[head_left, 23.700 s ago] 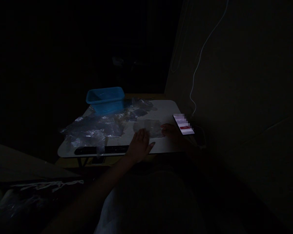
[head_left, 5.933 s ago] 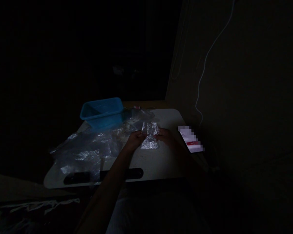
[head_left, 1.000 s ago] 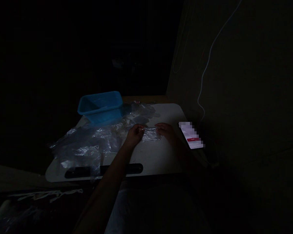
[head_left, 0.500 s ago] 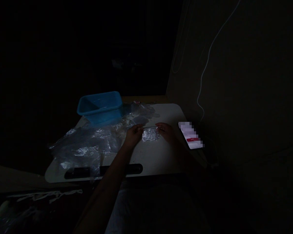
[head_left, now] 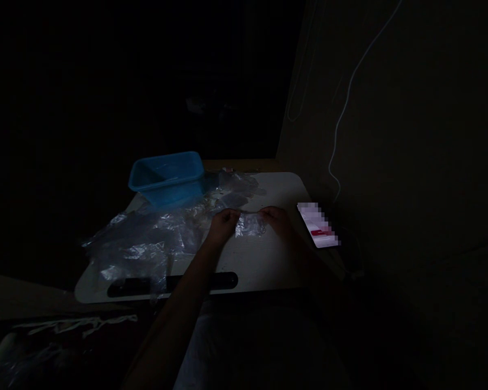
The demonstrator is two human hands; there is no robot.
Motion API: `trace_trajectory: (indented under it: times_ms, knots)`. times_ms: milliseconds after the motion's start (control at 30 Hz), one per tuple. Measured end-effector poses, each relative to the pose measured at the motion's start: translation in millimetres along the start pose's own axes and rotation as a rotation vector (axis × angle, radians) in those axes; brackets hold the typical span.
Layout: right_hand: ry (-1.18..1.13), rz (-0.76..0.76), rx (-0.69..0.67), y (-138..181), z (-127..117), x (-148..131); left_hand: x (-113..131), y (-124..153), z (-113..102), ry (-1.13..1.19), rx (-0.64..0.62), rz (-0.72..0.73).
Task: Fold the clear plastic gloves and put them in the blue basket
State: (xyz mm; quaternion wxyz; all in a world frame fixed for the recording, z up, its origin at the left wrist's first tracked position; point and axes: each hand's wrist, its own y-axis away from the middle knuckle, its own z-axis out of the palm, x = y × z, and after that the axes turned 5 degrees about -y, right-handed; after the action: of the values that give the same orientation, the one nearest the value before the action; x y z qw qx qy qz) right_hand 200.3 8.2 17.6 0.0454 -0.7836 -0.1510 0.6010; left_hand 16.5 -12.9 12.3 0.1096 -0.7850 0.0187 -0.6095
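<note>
Between my two hands hangs a small clear plastic bag (head_left: 250,225), shiny and creased. My left hand (head_left: 224,223) pinches its upper left corner, and my right hand (head_left: 275,219) pinches the upper right corner. The top edge is drawn fairly straight from hand to hand, over the white table (head_left: 252,265). To the left of my left hand spreads a loose heap of clear plastic bags (head_left: 146,238). Dim light hides much of my right hand's fingers.
A blue plastic basin (head_left: 173,189) stands at the table's back left, behind the heap. A lit phone (head_left: 319,227) lies by the right edge. A white cable (head_left: 341,108) hangs down the wall. A dark slot (head_left: 223,280) runs along the table's front.
The small bag's top edge looks straighter and its body darker, with fewer bright creases. My hands have barely moved.
</note>
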Motion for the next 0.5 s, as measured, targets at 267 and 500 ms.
trace_trajectory:
  times_ms: [267,500]
  knots:
    - [0.012,0.005,-0.014,0.0,-0.7,-2.5,0.2,1.0,0.8,0.026,0.013,0.001]
    - [0.031,0.018,-0.016,1.7,-1.0,-6.6,-7.9,-1.6,0.7,0.047,0.006,0.031]
